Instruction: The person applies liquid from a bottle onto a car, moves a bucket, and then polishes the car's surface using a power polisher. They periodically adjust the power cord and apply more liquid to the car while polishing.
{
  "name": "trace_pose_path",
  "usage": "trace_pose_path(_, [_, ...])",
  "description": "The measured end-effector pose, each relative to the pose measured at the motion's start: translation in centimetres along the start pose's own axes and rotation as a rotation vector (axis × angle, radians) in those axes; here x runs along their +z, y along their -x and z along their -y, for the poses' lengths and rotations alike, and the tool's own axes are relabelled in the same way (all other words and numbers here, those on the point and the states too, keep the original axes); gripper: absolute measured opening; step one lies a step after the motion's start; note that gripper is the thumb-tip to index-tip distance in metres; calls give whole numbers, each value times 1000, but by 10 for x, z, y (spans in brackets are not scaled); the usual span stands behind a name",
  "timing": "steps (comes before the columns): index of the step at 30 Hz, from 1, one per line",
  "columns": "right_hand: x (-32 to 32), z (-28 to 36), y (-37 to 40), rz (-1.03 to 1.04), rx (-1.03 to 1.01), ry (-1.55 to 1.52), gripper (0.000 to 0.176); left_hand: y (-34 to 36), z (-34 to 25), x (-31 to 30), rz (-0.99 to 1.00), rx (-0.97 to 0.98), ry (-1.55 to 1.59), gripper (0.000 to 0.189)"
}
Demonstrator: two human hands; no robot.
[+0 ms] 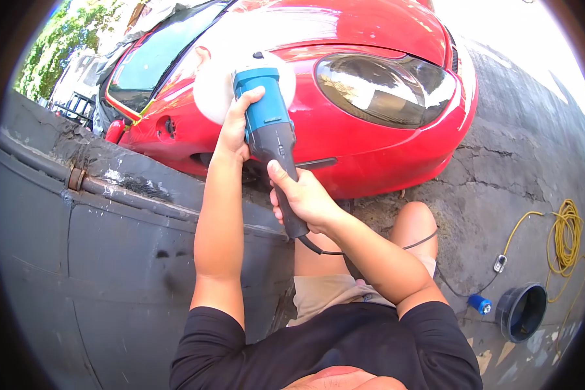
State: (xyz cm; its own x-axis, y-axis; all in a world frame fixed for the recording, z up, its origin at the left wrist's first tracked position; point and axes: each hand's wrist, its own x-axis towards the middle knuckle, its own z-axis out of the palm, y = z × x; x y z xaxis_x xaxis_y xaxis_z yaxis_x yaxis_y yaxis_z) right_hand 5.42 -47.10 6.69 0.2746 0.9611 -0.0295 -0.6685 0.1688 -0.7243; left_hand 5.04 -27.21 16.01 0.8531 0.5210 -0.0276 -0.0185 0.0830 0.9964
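Both my hands grip a blue and black polisher (266,120). My left hand (238,127) is wrapped round the side of its blue head, thumb on top. Farther back, my right hand (300,198) closes round the dark rear handle. The white round polishing pad (212,91) lies against the front side panel of a red car (370,156), left of the headlight (385,90). A black power cord (318,249) leaves the handle's end and passes across my legs.
A grey wall (130,260) with a pipe runs along the left. On the cracked ground at right are a black bucket (522,313), a small blue item (480,303), a socket (500,263) and a coiled yellow extension cord (567,237).
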Motion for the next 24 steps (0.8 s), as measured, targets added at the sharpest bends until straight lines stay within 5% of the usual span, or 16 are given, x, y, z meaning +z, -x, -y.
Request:
trace_pose_path(9, [28,-15,-26,32,18,30,68,23,-19,-36,-29,-35,12,69])
trace_pose_path(24, [-13,-36,33,-138,-93,46,58,27,32,35,59,21,64,61])
